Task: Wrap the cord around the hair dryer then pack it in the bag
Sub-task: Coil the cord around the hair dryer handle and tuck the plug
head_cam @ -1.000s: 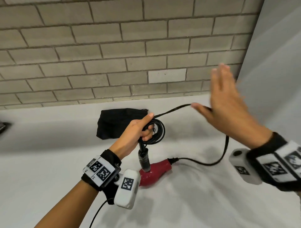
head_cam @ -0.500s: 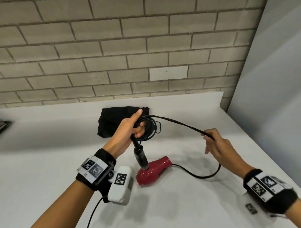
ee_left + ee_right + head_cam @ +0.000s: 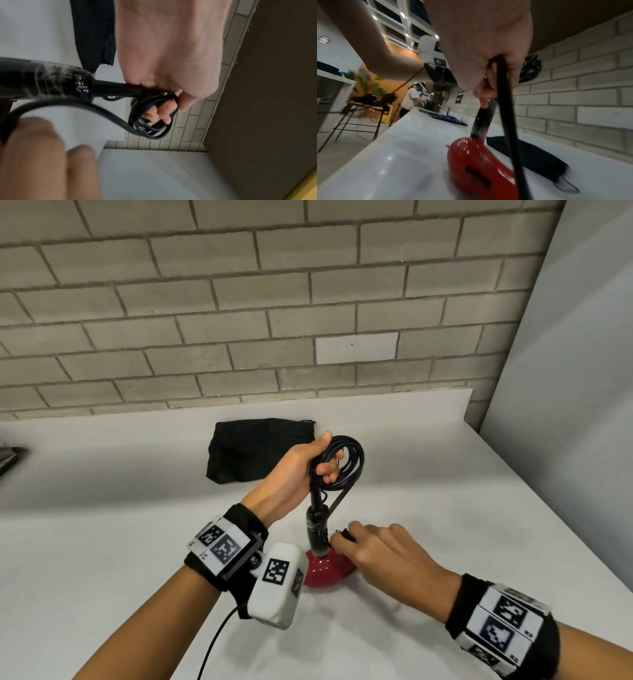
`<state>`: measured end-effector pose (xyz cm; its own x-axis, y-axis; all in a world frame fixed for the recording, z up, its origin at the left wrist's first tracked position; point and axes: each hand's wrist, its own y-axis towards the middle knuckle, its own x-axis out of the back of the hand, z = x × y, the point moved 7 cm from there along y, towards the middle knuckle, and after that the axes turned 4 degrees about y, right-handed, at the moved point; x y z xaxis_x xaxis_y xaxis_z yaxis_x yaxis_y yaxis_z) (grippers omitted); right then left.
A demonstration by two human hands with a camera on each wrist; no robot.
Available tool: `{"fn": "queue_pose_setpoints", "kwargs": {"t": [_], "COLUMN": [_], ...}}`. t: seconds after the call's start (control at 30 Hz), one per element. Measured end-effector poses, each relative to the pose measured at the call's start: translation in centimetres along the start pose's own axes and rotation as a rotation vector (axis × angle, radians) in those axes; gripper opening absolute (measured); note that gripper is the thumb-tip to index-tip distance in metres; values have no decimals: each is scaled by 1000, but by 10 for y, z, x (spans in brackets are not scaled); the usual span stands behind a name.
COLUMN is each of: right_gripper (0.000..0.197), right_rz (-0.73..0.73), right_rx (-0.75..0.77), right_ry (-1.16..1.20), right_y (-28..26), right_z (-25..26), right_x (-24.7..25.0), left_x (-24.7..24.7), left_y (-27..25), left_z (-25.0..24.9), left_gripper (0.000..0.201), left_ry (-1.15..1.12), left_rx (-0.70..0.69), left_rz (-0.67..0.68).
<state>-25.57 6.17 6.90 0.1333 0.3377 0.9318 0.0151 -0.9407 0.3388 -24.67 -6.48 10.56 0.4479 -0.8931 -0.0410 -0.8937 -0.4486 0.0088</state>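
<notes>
A red hair dryer (image 3: 323, 571) (image 3: 481, 162) rests on the white counter with its black handle (image 3: 317, 525) (image 3: 51, 81) pointing up. My left hand (image 3: 305, 470) (image 3: 164, 54) grips the handle's end together with several loops of the black cord (image 3: 349, 460) (image 3: 152, 119). My right hand (image 3: 373, 556) (image 3: 486, 56) is close beside the handle, just above the red body, and pinches a stretch of cord (image 3: 508, 108). The black fabric bag (image 3: 253, 450) (image 3: 530, 155) lies flat behind the dryer.
The white counter (image 3: 445, 508) ends at a brick wall (image 3: 239, 320) behind and a grey panel (image 3: 565, 371) on the right. A dark tray (image 3: 447, 117) sits farther along the counter. A person (image 3: 412, 97) stands far off beside it.
My right hand has swung down from high on the right to the handle's base, bringing the cord with it. The long slack loop on the counter is gone. My left hand kept its hold.
</notes>
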Motion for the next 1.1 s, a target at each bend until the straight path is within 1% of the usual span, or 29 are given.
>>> {"fn": "queue_pose_setpoints", "kwargs": {"t": [0.13, 0.2, 0.27, 0.37, 0.4, 0.43, 0.5, 0.57, 0.6, 0.63, 0.7, 0.77, 0.8, 0.87, 0.93, 1.03, 1.1], "right_gripper": [40, 38, 34, 22, 19, 20, 21, 9, 10, 16, 21, 20, 19, 21, 23, 23, 21], "right_rz": [-11, -29, -79, -141, -161, -182, -245, -276, -279, -284, -297, -290, -293, -323, -391, -495, -512], "right_rx": [68, 78, 80, 23, -2, -31, -98, -192, -232, -266, -326, -370, -382, -395, -396, -389, -394], "right_ry": [11, 44, 74, 126, 152, 184, 244, 326, 383, 455, 629, 745, 786, 846, 861, 869, 925], "right_y": [21, 24, 27, 34, 35, 36, 34, 31, 30, 28, 22, 16, 12, 9, 8, 4, -1], "right_z": [13, 12, 5, -14, -22, -29, -43, -60, -69, -78, -96, -103, -104, -100, -96, -91, -88], "right_x": [26, 41, 57, 80, 84, 89, 97, 97, 95, 92, 84, 75, 71, 68, 68, 68, 61], "left_x": [-10, -14, -20, -37, -41, -44, -48, -49, -47, -44, -42, -41, -42, -44, -45, -44, -43], "left_y": [-1, -1, -4, -10, -11, -13, -12, -10, -10, -9, -9, -10, -11, -10, -9, -9, -10], "left_z": [0, 0, -1, -5, -7, -9, -13, -11, -9, -6, -3, -1, 0, 2, 2, 4, 4], "left_gripper": [42, 44, 47, 60, 64, 65, 57, 52, 52, 51, 41, 31, 28, 29, 29, 23, 20], "left_ry": [34, 45, 42, 19, 17, 12, 31, 84, 118, 137, 129, 105, 90, 69, 50, -74, -134], "left_rx": [17, 33, 65, 99, 92, 77, 18, -5, 5, 16, -3, -17, -18, -7, 12, 42, 54], "left_rz": [30, 55, 94, 167, 172, 176, 213, 242, 232, 214, 211, 233, 246, 249, 223, 217, 223]}}
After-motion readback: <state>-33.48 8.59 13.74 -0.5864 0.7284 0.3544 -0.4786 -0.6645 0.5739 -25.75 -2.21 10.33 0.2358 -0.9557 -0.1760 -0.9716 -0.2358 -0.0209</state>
